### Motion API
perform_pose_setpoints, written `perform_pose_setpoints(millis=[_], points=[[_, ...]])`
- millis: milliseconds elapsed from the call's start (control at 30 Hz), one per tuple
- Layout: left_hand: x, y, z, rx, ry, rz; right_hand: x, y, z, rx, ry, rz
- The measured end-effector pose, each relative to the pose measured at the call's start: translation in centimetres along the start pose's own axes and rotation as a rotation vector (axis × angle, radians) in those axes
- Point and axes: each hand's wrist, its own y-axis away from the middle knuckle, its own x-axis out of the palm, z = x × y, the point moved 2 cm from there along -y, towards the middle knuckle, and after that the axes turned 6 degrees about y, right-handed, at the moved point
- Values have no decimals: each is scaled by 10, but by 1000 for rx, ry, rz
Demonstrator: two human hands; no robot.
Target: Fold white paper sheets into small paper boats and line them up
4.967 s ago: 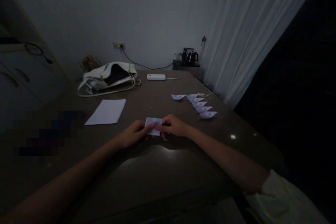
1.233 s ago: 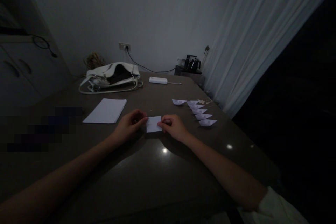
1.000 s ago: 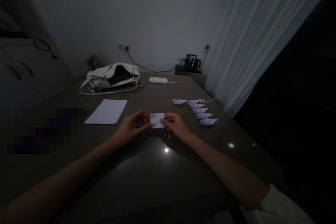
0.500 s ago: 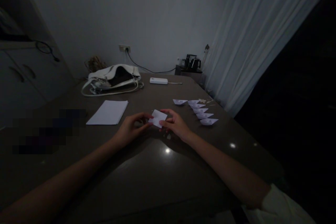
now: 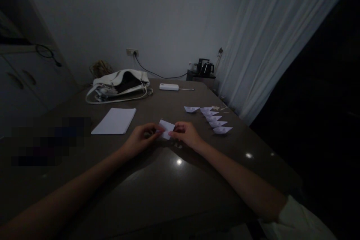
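A small folded piece of white paper (image 5: 166, 128) is held just above the dark table (image 5: 174, 187) between both hands. My left hand (image 5: 140, 140) pinches its left edge with curled fingers. My right hand (image 5: 186, 135) grips its right edge, fingers closed over it. A stack of white sheets (image 5: 114, 120) lies to the left of my hands. Several finished folded paper boats (image 5: 213, 118) sit in a row to the right.
A white handbag (image 5: 119, 84) lies at the table's far left, with a white power bank (image 5: 168, 87) and its cable beside it. A kettle (image 5: 204, 67) stands on a low stand behind the table. White curtains (image 5: 267, 41) hang at the right. Cabinets line the left wall.
The paper lay flat on the table a second ago; both hands lifted it, tilted it and turned it, and now hold it closer together between the fingertips.
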Motion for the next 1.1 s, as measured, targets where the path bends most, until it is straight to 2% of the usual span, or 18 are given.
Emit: perform_pose_setpoints(millis=[300,500,633,900,1100], points=[[6,2,-1,110,-9,152,4,1,0,20,-42,76],[4,2,-3,71,32,109,3,5,10,35,-126,101],[3,3,-7,72,52,109,3,6,9,-4,-153,142],[3,4,-10,48,105,104,4,4,10,-58,-139,141],[1,3,-10,13,149,36,4,7,13,-66,-131,192]])
